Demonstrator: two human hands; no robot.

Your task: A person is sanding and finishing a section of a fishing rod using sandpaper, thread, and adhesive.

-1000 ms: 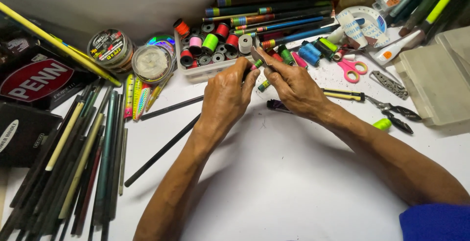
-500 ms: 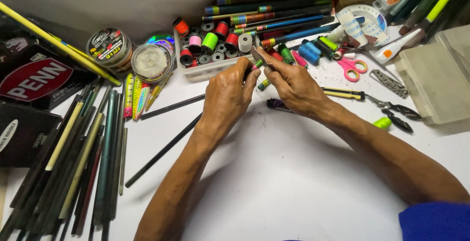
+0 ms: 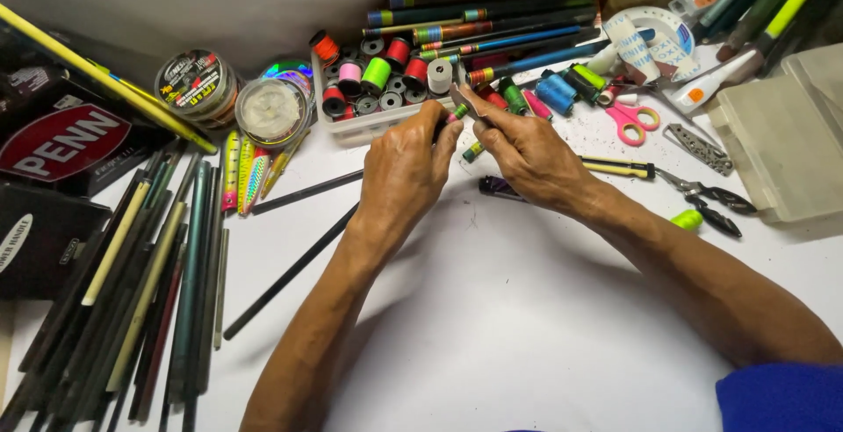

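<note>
A thin dark rod section with green and pink thread wraps [image 3: 456, 113] sits pinched between both hands, held just above the white desk [image 3: 527, 327] and right in front of the tray of thread spools [image 3: 378, 90]. The left hand [image 3: 406, 169] is curled closed around the rod, thumb and forefinger gripping beside the coloured band, while the right hand [image 3: 527, 153] is also closed, pressing a small dark flat piece, perhaps a blade, against the wrap; exactly what it is cannot be told. To do this fine work well, it seems wise that the left hand keeps the rod steady and turns it slowly, while the right hand applies light, even pressure so the wrap is not nicked or shifted. Another long black rod [image 3: 290, 274] lies diagonally on the desk below the left forearm. Pink-handled scissors [image 3: 634, 120] and black pliers [image 3: 707, 199] rest to the right, near a grey plastic case [image 3: 781, 151]. Two round line spools [image 3: 233, 98] stand to the left, with a bundle of dark rod blanks [image 3: 132, 291] lying along the left edge.
</note>
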